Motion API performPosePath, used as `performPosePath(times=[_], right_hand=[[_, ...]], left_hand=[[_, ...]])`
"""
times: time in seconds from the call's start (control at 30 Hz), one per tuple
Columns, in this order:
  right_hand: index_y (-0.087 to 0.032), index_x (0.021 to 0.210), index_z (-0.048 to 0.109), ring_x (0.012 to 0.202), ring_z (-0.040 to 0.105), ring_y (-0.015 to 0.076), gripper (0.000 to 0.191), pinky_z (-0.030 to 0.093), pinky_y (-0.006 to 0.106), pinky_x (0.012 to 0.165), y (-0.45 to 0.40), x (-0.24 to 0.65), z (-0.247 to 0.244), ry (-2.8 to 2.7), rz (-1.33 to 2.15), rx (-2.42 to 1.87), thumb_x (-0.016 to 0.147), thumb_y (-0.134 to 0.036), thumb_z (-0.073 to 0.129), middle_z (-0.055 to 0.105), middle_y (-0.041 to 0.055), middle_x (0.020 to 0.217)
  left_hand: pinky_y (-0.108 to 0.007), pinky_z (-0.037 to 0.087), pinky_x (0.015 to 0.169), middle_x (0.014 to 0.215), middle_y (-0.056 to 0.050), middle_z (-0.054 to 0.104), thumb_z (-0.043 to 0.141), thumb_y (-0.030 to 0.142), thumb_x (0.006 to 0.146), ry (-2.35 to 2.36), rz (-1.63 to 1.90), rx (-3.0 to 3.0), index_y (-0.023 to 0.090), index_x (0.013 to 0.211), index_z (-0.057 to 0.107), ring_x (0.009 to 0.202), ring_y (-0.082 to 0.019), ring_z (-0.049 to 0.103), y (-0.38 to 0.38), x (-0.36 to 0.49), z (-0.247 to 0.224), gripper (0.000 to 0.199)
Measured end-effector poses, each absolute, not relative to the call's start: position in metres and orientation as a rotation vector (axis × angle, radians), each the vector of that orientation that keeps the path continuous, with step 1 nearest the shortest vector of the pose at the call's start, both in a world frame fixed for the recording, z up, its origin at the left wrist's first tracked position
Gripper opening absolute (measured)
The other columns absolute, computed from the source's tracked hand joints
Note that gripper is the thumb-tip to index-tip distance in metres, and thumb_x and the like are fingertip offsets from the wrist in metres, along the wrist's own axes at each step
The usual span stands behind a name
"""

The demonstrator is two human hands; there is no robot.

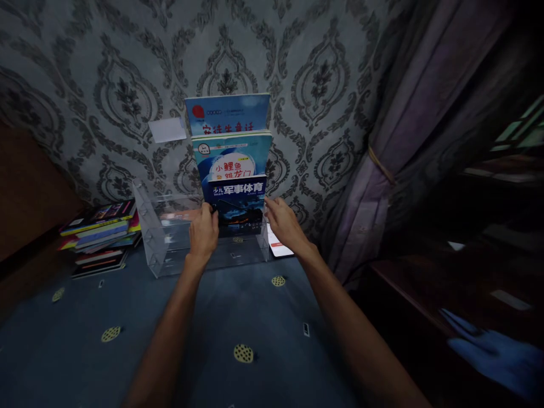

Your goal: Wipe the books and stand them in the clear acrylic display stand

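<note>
A dark blue book [238, 201] with white Chinese lettering is upright at the front of a clear acrylic book rack [170, 249]. My left hand [204, 231] grips its left edge, and my right hand [283, 221] pinches its right edge. Behind it, higher up in the rack, stand a light-blue book [232, 150] with a white circle on its cover and a blue book [229, 113] with red lettering. The dark book's lower part shows through the clear plastic, but whether it rests on the rack's bottom I cannot tell.
Left of the rack lies a stack of books [104, 232]. A phone with a lit screen [278, 243] is by the rack's right end. The blue cloth [204, 340] has yellow prints. Patterned wallpaper [318, 85] rises behind, and a tied curtain [365, 209] hangs at right.
</note>
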State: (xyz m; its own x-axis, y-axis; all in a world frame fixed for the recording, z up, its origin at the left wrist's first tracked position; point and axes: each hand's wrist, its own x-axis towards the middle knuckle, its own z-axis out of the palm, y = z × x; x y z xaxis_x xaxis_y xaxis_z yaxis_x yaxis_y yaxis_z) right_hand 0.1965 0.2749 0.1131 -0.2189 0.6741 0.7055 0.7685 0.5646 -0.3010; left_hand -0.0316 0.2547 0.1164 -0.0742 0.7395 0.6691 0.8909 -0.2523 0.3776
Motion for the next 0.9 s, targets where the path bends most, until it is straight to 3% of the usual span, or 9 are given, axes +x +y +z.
performPosePath(times=[0.33,0.53,0.9], right_hand=[[-0.022,0.100,0.062,0.083,0.056,0.0253,0.024,0.048,0.037,0.080,0.271,0.202,0.122,-2.005,-0.042,-1.108,0.097,-0.018,0.039,0.057,0.0065,0.083],[-0.023,0.090,0.059,0.082,0.058,0.0253,0.021,0.048,0.037,0.077,0.269,0.205,0.127,-2.023,-0.034,-1.093,0.095,-0.018,0.039,0.060,0.0073,0.082],[-0.021,0.105,0.068,0.080,0.068,0.0241,0.025,0.053,0.036,0.071,0.260,0.210,0.137,-1.972,0.195,-1.051,0.090,-0.022,0.048,0.072,0.0057,0.086]], left_hand=[[-0.033,0.049,0.078,0.098,-0.011,0.071,0.042,0.032,0.102,-1.782,-1.230,-1.987,0.018,0.109,0.055,0.093,-0.025,0.068,0.249,-0.033,0.122,0.020],[-0.035,0.050,0.078,0.091,-0.009,0.071,0.045,0.035,0.101,-1.759,-1.208,-2.032,0.020,0.106,0.053,0.089,-0.027,0.070,0.242,-0.032,0.131,0.018],[-0.033,0.049,0.073,0.088,-0.009,0.070,0.048,0.037,0.099,-1.739,-1.155,-2.085,0.020,0.101,0.054,0.086,-0.027,0.069,0.237,-0.035,0.137,0.019]])
